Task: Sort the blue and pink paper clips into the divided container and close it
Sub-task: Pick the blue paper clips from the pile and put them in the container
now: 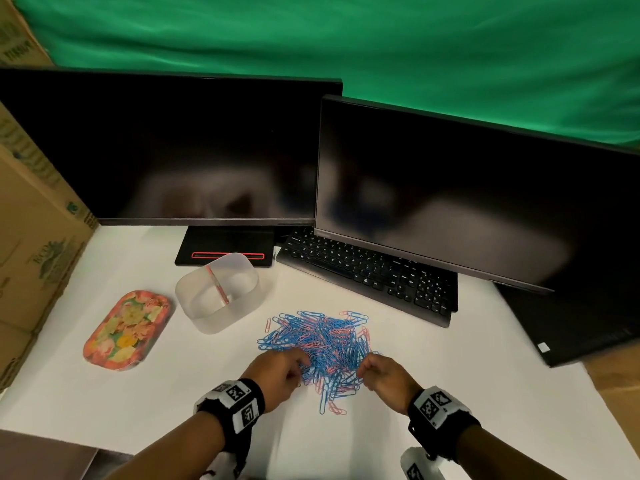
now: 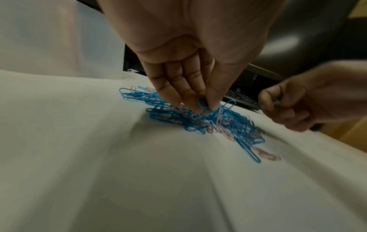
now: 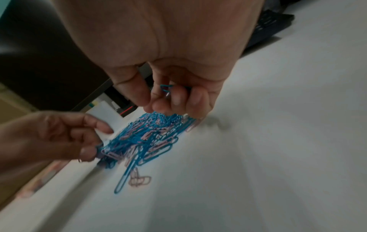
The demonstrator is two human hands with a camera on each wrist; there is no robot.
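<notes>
A mixed pile of blue and pink paper clips (image 1: pixel 322 344) lies on the white table in front of me. Behind it to the left stands the translucent divided container (image 1: pixel 214 320), open, with a pink divider (image 1: pixel 217 285) across it. Its floral lid (image 1: pixel 128 329) lies flat further left. My left hand (image 1: pixel 300 367) is at the pile's near-left edge, and thumb and fingers pinch a blue clip (image 2: pixel 202 104). My right hand (image 1: pixel 363 370) is at the near-right edge with its fingers curled around a few blue clips (image 3: pixel 165 87).
Two dark monitors (image 1: pixel 173 150) (image 1: pixel 467 202) stand along the back, with a black keyboard (image 1: pixel 367 271) under the right one. Cardboard boxes (image 1: pixel 31 237) wall off the left side. The white table (image 1: pixel 450 393) ends at the right, past the right hand.
</notes>
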